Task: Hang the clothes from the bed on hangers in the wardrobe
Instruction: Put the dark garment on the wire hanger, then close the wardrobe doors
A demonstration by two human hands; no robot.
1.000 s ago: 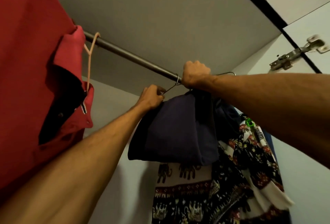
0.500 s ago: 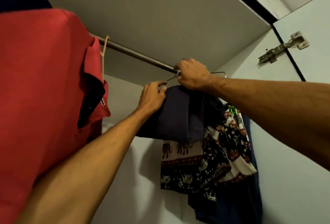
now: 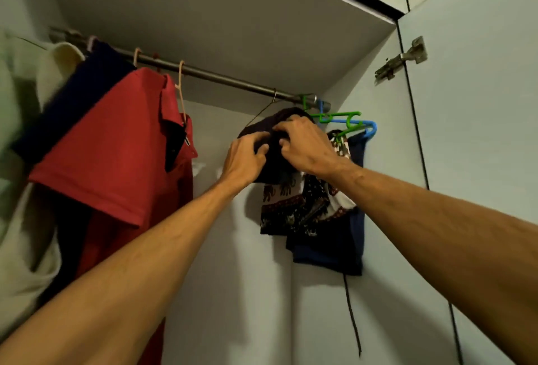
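Gripping the dark garment [image 3: 273, 165] with both hands: left hand [image 3: 246, 159] curled into the cloth from the left side, thumb pressed against the fabric; right hand [image 3: 305, 143] clamped over the top from the right, fingertips bunching the cloth just beside those of the left. Draped over a thin wire hanger [image 3: 258, 115], hooked on the metal rod [image 3: 221, 77] near its right end. Just right of that, hooked on the same rod, a green hanger [image 3: 334, 116] and a blue hanger [image 3: 367, 126], close together. Below and behind the hands, hanging down, an elephant-print garment [image 3: 281, 204] in black, white and red, overlapping a navy garment [image 3: 329, 251] with a dark cord [image 3: 352, 318] dangling under it. Cannot tell which of the two coloured hangers carries which. Further left along the rod, well apart from the hands, a red polo shirt [image 3: 116, 146] on a pale pink hanger [image 3: 181, 93]; beside it to the left a navy shirt [image 3: 72, 102], then a cream garment [image 3: 26, 233] at the far left, blurred. To the right, the open wardrobe door [image 3: 480, 146] with a metal hinge [image 3: 403, 60] near its top. Overhead, the underside of the wardrobe's shelf [image 3: 218, 15]
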